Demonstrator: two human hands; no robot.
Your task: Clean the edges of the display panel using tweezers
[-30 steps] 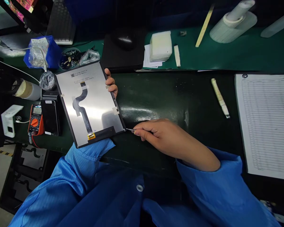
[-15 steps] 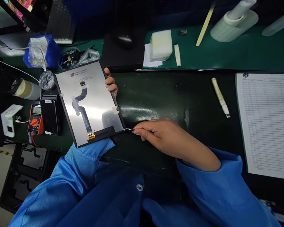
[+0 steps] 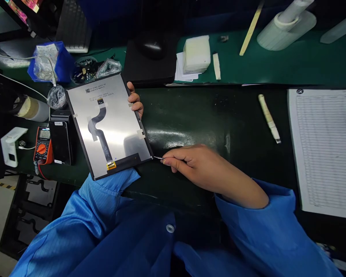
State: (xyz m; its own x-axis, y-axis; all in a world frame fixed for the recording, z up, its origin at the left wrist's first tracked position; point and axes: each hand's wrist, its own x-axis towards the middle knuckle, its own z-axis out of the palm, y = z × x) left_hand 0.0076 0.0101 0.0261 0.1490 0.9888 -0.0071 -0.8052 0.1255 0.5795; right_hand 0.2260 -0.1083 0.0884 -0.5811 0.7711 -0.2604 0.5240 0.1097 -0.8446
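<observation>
My left hand (image 3: pixel 135 103) grips a tablet display panel (image 3: pixel 118 123) from behind, fingertips curled over its right edge. The panel faces me back side up, silver, with a black flex cable (image 3: pixel 99 129) running down to a gold connector (image 3: pixel 111 166). Small tape tabs sit on its edges. My right hand (image 3: pixel 196 165) rests on the dark mat (image 3: pixel 196 115), pinching thin metal tweezers (image 3: pixel 158 157). The tweezer tip touches the panel's lower right corner.
An orange multimeter (image 3: pixel 42 145) and a black phone (image 3: pixel 61 136) lie left of the panel. A blue bin (image 3: pixel 50 61) with bags stands at the back left. White foam block (image 3: pixel 196 54), a white stick tool (image 3: pixel 268 117) and a printed log sheet (image 3: pixel 325 150) lie to the right.
</observation>
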